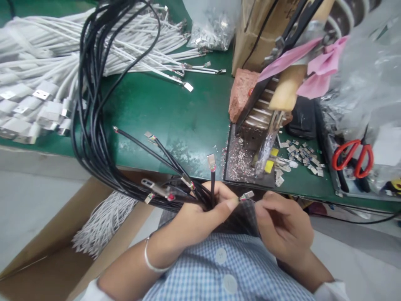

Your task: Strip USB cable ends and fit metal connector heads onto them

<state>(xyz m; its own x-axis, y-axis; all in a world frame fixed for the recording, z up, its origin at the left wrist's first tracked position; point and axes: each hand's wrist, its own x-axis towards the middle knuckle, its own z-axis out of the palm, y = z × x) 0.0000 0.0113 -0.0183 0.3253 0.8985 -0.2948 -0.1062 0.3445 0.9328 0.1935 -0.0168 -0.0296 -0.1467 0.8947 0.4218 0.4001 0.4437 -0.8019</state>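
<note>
My left hand [203, 217] is closed around a bundle of black cables [94, 92] that loops down from the bench. Their ends fan out above the fist, several tipped with bare metal USB plugs [211, 161] and coloured wires. Between thumb and forefinger it pinches one cable end, whose small metal connector [248, 195] points to the right. Just right of that connector is my right hand [283, 223], thumb and fingers pressed together. What they pinch, perhaps a fine strand, is too small to make out.
White USB cables [134, 50] cover the bench's back left. A soldering iron [283, 92] in a stand leans beside a red brick [242, 94], near loose metal connectors [302, 154]. Red-handled scissors [354, 161] lie at right. Below left, a cardboard box [122, 234] holds white cables.
</note>
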